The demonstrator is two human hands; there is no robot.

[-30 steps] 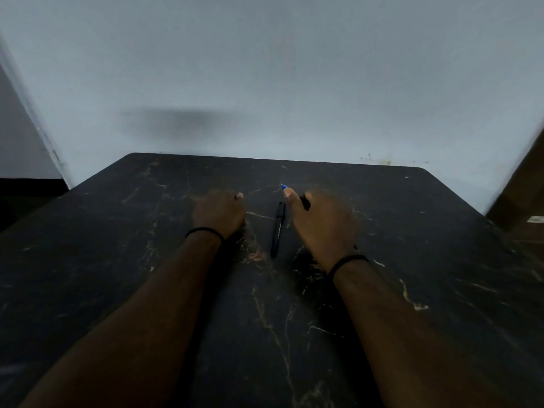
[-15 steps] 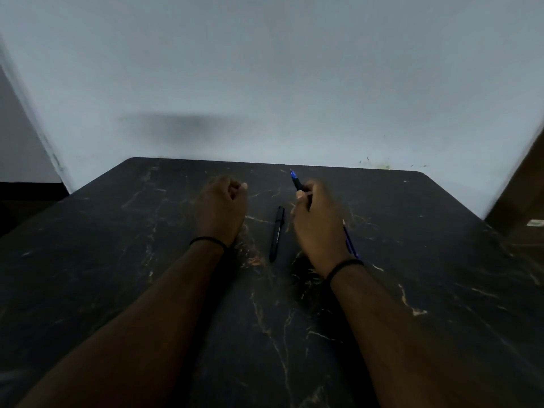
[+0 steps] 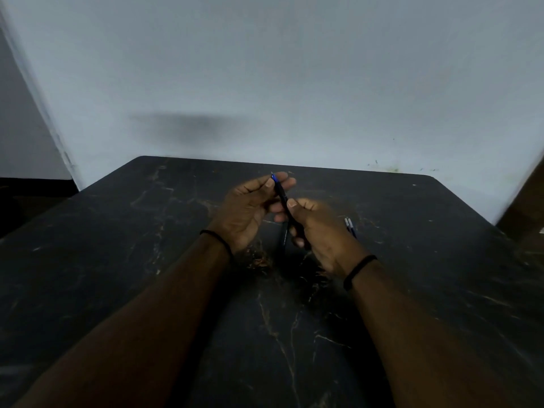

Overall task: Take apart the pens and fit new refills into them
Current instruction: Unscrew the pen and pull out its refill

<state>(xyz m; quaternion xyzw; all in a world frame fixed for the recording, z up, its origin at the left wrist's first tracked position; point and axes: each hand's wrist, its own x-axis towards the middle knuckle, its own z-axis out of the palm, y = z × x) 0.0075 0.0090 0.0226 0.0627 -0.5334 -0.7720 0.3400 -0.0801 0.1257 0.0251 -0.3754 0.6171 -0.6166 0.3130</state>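
Observation:
A dark pen with a blue tip (image 3: 281,193) is held up above the table between both hands. My right hand (image 3: 319,231) grips its lower barrel with curled fingers. My left hand (image 3: 250,206) pinches the blue tip end between thumb and fingertips. A second black pen (image 3: 283,238) lies on the table just below the hands, partly hidden by them. Two thin refills (image 3: 351,227) with pale ends lie on the table to the right of my right hand.
The dark marbled table (image 3: 147,260) runs up to a pale wall (image 3: 294,83). Its right edge falls away beside a brown piece of furniture (image 3: 527,207) at the far right.
My right hand has lifted the blue-tipped pen off the table and turned it toward the middle. My left hand has opened up, come across and taken hold of the pen's tip end.

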